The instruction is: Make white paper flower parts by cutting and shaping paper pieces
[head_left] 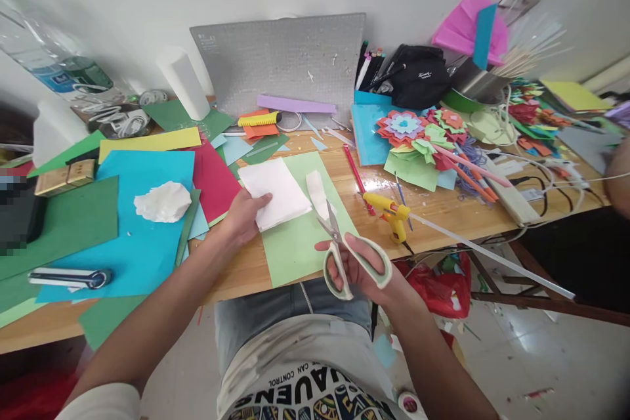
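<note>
My left hand (245, 215) pinches the lower left edge of a stack of white paper (276, 193), thumb on top. The stack lies partly over a light green sheet (290, 259). My right hand (357, 269) has its fingers through the handles of white-handled scissors (336, 236), whose blades are parted and point away from me. A narrow white paper strip (316, 193) rests on the green sheet by the blade tips. On a blue sheet (147, 249) to the left sits a crumpled white paper piece (163, 202).
Right of the green sheet are a yellow glue gun (388, 208), a red stick (358, 178) and paper flowers (403, 131). A stapler (71, 277) lies at left. A grey cutting mat (280, 65) leans on the wall. Cables and a power strip (512, 193) are at right.
</note>
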Available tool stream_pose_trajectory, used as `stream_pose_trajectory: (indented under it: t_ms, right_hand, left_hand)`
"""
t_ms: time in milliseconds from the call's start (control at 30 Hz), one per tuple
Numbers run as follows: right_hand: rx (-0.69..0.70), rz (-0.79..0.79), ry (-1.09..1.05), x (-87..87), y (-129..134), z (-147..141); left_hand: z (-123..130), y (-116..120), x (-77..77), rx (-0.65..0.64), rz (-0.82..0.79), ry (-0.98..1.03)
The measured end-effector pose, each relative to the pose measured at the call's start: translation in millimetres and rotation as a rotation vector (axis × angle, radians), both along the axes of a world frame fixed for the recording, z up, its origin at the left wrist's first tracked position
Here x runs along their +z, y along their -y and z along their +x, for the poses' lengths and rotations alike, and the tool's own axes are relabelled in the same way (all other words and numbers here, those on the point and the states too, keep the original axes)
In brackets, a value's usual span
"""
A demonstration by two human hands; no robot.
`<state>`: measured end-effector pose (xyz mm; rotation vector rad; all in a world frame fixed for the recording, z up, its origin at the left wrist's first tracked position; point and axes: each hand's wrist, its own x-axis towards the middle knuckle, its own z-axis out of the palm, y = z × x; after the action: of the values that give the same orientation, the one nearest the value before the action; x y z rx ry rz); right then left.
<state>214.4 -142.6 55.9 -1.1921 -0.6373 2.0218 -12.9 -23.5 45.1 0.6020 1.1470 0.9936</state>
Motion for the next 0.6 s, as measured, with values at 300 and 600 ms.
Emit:
stream_pose_trajectory:
  t_ms: [300,600]
  right_hand:
    - [-0.020,0.330,0.407,29.8,7,-14]
    - [0.057,0.445,0.610,24.6,-19,-13]
  left_hand:
    - [-7,0,16.5,0.092,0.219,0.083]
    - [-7,0,15.7,0.122,0.222,0.158]
